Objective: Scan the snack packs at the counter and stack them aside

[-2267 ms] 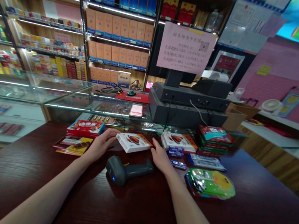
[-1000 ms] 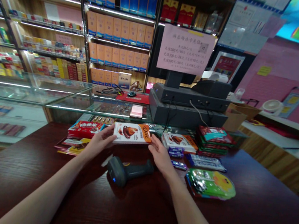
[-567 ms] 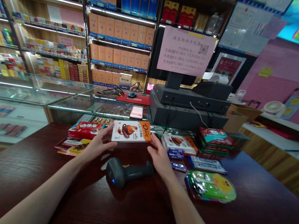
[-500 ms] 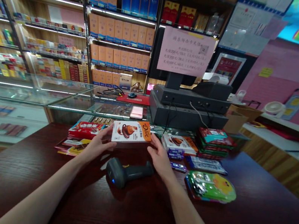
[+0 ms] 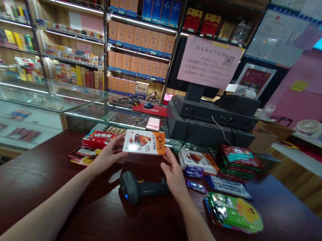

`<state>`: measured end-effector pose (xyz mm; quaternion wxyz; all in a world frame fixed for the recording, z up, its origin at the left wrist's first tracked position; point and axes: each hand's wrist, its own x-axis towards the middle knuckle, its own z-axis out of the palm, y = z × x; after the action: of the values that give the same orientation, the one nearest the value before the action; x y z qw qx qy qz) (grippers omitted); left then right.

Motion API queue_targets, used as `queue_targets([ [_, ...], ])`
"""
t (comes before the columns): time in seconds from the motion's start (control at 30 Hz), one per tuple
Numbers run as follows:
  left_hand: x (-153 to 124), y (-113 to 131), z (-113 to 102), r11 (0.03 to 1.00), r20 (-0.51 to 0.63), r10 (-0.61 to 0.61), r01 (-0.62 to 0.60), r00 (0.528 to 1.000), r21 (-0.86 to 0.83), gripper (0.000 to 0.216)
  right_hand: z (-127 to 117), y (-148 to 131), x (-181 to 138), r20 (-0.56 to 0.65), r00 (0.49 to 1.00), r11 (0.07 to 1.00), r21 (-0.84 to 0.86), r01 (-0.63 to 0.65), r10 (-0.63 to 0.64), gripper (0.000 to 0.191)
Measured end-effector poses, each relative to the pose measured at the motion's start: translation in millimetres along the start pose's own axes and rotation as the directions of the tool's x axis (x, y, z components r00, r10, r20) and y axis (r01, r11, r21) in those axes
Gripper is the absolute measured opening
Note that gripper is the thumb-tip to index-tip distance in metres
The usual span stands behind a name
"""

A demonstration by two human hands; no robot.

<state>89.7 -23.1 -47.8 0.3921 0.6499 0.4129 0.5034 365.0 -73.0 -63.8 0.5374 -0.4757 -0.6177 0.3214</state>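
Observation:
My left hand (image 5: 109,156) and my right hand (image 5: 173,172) hold a white and orange chocolate box (image 5: 144,142) by its two short ends. The box is lifted off the dark wooden counter (image 5: 142,232) and tilted up, its printed face toward me. A dark grey barcode scanner (image 5: 140,186) lies on the counter just below the box, between my wrists. A second box of the same kind (image 5: 198,161) lies flat to the right of my right hand.
Red and yellow snack packs (image 5: 91,146) lie left of my left hand. A stack of red and green packs (image 5: 238,162), blue wrapped bars (image 5: 227,186) and green bags (image 5: 233,212) lie at right. A cash register (image 5: 210,118) and a glass display case (image 5: 60,97) stand behind.
Both hands took the box from flat on the counter, lifted it and tilted it upright. Since half a second ago the camera view has shifted; the box stays held.

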Motion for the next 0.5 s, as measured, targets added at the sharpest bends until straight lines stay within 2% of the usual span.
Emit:
queue_targets([
  [0.3, 0, 2, -4, 0.999, -0.037, 0.025, -0.026, 0.999, -0.034, 0.066, 2, -4, 0, -0.001, 1.0, 1.0, -0.017, 0.014, -0.014, 0.065],
  [0.5, 4, 4, -12, 0.992, -0.068, 0.096, -0.09, 0.993, 0.09, 0.063, 6, -10, 2, 0.031, 0.998, 0.992, -0.109, 0.06, -0.057, 0.066],
])
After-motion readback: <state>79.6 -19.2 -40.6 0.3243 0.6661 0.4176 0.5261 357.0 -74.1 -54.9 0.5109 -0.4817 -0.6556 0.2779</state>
